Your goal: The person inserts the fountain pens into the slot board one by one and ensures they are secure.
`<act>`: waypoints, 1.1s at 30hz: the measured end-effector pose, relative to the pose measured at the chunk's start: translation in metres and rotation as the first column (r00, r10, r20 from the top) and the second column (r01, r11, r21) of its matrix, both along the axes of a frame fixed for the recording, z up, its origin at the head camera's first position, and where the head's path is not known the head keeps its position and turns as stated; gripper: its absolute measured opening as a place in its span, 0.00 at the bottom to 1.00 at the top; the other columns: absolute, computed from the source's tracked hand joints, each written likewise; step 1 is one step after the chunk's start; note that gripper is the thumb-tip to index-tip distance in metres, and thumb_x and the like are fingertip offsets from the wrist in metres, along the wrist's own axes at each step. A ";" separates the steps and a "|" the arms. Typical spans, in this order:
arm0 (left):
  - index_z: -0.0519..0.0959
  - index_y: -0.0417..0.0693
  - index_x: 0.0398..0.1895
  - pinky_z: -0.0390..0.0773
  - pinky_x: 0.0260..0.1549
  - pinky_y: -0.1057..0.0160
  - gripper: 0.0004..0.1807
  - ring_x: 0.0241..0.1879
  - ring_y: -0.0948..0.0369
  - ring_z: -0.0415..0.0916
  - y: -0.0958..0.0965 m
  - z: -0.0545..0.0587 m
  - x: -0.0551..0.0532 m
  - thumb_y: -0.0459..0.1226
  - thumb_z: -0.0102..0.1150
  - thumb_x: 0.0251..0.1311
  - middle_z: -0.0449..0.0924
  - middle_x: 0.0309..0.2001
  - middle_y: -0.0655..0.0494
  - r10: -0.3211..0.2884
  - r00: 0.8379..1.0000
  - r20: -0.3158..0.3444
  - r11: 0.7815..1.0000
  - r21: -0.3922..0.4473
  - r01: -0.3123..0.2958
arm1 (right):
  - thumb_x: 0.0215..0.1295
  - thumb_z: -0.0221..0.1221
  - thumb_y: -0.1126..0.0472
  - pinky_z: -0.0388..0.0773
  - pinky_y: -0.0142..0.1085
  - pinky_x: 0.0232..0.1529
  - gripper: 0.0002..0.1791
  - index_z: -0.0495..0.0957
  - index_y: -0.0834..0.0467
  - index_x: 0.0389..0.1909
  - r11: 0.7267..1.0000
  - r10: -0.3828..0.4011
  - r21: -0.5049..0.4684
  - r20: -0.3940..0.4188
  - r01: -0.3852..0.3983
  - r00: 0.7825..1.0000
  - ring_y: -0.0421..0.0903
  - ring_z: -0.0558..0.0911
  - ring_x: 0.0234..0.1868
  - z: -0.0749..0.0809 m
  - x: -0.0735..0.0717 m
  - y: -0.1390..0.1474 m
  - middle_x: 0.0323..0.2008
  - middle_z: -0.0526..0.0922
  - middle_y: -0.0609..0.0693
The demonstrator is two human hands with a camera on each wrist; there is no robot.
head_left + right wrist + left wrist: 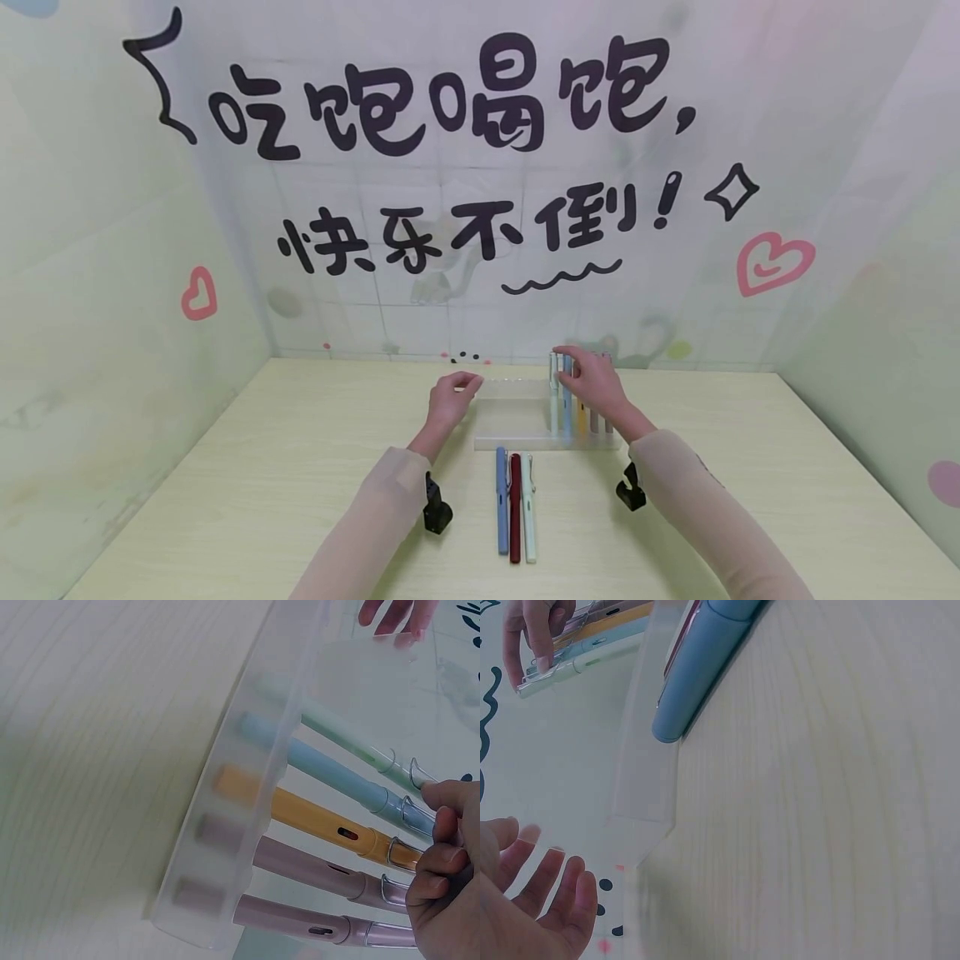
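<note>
A clear plastic pen rack (512, 442) stands at the back of the table. My left hand (452, 402) pinches its upper left edge, the fingertips showing partly through the panel in the left wrist view. On the right half, my right hand (596, 385) pinches the cap end of a pale green pen (337, 731), which stands upright with its lower end in the rack's base. Beside this pen stand a light blue pen (330, 769), an orange pen (319, 820) and two mauve pens (307, 866), partly behind the hand in the head view.
In front of the rack lie a blue pen (502, 500), a dark red pen (514, 508) and a pale mint pen (528, 508), side by side on the wooden table (315, 467). A printed cloth (450, 317) hangs behind the table and along both sides.
</note>
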State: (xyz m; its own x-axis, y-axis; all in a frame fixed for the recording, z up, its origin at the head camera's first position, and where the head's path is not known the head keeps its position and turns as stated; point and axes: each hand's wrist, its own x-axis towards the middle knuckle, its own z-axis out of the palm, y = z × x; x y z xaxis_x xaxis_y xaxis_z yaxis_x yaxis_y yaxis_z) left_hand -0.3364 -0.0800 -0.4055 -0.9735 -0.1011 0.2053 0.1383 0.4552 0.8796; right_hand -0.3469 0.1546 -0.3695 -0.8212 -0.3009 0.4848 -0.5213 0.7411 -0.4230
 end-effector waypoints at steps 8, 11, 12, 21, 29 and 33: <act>0.79 0.40 0.37 0.74 0.31 0.61 0.13 0.35 0.56 0.74 0.000 0.000 0.001 0.41 0.53 0.59 0.77 0.36 0.50 -0.001 1.000 0.002 1.000 -0.002 0.001 | 0.54 0.59 0.64 0.57 0.57 0.47 0.20 0.73 0.60 0.50 1.000 -0.001 -0.001 0.005 0.001 1.000 0.41 0.65 0.14 0.000 0.000 0.000 0.10 0.66 0.41; 0.79 0.40 0.37 0.74 0.31 0.61 0.13 0.35 0.56 0.74 0.000 0.000 0.001 0.41 0.53 0.59 0.77 0.36 0.51 0.000 1.000 0.000 1.000 -0.006 0.000 | 0.53 0.60 0.64 0.55 0.58 0.49 0.21 0.72 0.60 0.51 1.000 0.002 -0.006 0.006 -0.002 1.000 0.41 0.65 0.14 -0.001 0.001 0.001 0.10 0.66 0.41; 0.79 0.40 0.38 0.74 0.31 0.61 0.13 0.34 0.56 0.74 0.000 0.000 0.001 0.41 0.53 0.59 0.77 0.35 0.51 -0.001 1.000 -0.003 1.000 -0.008 0.001 | 0.53 0.60 0.64 0.54 0.59 0.50 0.21 0.72 0.60 0.51 1.000 0.003 -0.009 0.005 -0.003 1.000 0.41 0.65 0.13 -0.001 0.001 0.001 0.10 0.66 0.41; 0.79 0.40 0.38 0.74 0.35 0.60 0.13 0.34 0.57 0.74 0.000 0.000 -0.001 0.41 0.53 0.58 0.77 0.34 0.51 -0.002 1.000 -0.009 1.000 -0.005 0.002 | 0.54 0.60 0.64 0.45 0.62 0.53 0.21 0.72 0.60 0.51 0.997 0.054 -0.058 -0.010 -0.055 0.998 0.41 0.65 0.14 -0.002 0.002 0.002 0.11 0.66 0.42; 0.79 0.40 0.38 0.73 0.34 0.59 0.13 0.34 0.56 0.74 0.000 -0.001 -0.002 0.41 0.53 0.58 0.77 0.34 0.51 -0.002 1.000 -0.008 1.000 -0.006 0.002 | 0.53 0.61 0.65 0.39 0.59 0.56 0.19 0.74 0.62 0.47 0.988 0.113 -0.103 -0.036 -0.116 0.993 0.39 0.65 0.15 -0.008 0.015 0.004 0.11 0.66 0.40; 0.79 0.40 0.38 0.73 0.34 0.59 0.13 0.34 0.57 0.74 0.000 -0.001 -0.001 0.41 0.53 0.58 0.77 0.34 0.52 -0.003 1.000 -0.009 1.000 -0.006 0.003 | 0.53 0.60 0.66 0.53 0.52 0.55 0.17 0.74 0.62 0.46 0.978 0.149 -0.149 -0.004 -0.148 0.989 0.38 0.65 0.13 -0.013 0.024 0.003 0.11 0.66 0.40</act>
State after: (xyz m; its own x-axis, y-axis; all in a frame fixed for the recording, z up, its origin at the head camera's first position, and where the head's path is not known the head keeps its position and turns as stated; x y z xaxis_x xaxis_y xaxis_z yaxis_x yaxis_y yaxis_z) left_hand -0.3376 -0.0800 -0.4062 -0.9718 -0.0972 0.2148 0.1475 0.4602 0.8755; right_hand -0.3229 0.1578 -0.3825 -0.7763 -0.3449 0.5276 -0.6175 0.5845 -0.5264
